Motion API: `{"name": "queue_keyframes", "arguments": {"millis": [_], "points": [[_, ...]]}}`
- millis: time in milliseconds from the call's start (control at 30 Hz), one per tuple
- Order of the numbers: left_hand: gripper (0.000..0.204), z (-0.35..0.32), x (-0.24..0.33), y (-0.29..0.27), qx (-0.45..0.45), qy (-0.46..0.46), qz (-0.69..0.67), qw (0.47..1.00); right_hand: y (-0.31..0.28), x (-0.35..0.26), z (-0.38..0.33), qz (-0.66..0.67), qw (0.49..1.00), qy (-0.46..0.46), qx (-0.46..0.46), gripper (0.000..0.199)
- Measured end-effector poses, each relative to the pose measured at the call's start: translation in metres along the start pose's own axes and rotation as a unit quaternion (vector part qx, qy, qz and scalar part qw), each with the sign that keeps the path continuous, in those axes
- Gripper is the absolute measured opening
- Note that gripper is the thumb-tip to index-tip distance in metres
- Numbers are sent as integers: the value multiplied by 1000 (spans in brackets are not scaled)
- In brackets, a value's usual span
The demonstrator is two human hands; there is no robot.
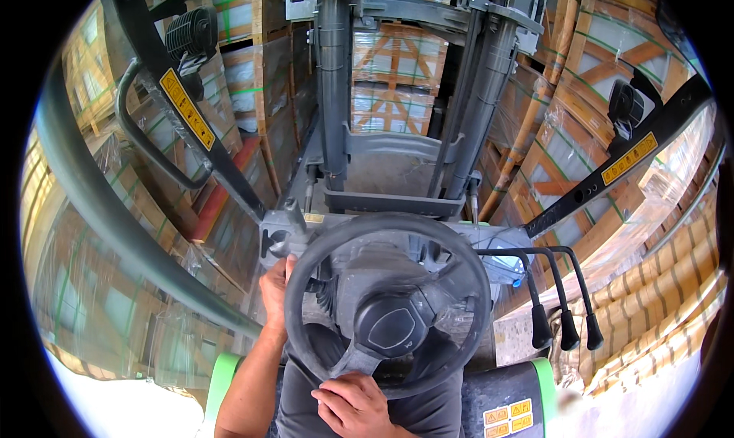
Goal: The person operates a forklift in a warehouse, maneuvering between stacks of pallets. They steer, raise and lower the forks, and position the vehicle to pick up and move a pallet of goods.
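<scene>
The black steering wheel (475,327) of a forklift is in front of me, with a dark hub (391,325) at its centre. My right hand (354,403) lies curled over the lower rim, its fingers bent toward the left. Just outside the wheel's left side is my left hand (275,291), with fingers curled in and thumb up, below a grey dash panel (281,235) with cut-outs. Whatever it may grip is hidden. To the right of the wheel, three black-knobbed control levers (566,331) stand untouched.
Ahead rises the lift mast (334,94), with a crossbar (401,143). Wood-framed crates (394,113) are stacked beyond it, more crates (589,132) close in on the right, and wrapped ones (99,285) on the left. Dark cab posts (180,101) slant up on both sides.
</scene>
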State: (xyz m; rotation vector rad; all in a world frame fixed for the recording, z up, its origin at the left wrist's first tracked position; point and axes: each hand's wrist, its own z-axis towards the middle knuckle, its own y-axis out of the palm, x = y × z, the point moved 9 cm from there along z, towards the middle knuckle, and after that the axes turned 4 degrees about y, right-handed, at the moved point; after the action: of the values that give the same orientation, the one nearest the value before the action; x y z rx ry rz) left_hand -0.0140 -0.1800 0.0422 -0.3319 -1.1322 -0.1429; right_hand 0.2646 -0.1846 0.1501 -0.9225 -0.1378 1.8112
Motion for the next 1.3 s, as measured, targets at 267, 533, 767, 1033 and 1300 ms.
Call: {"name": "queue_keyframes", "arguments": {"millis": [267, 533, 767, 1033, 1300], "points": [[48, 27, 14, 26, 2, 2, 14, 1000, 15, 32, 47, 32, 999, -2, -26, 28], [51, 59, -1, 45, 21, 0, 1, 1000, 52, 58, 124, -5, 999, -44, -28, 25], [46, 83, 31, 66, -26, -27, 44, 998, 39, 102, 213, -54, 995, -78, 20, 22], [47, 116, 7, 89, 0, -7, 50, 999, 14, 159, 269, -83, 989, -45, 116, 20], [33, 156, 6, 114, -24, 11, 74, 997, 27, 187, 294, -66, 988, -37, 137, 17]]}}
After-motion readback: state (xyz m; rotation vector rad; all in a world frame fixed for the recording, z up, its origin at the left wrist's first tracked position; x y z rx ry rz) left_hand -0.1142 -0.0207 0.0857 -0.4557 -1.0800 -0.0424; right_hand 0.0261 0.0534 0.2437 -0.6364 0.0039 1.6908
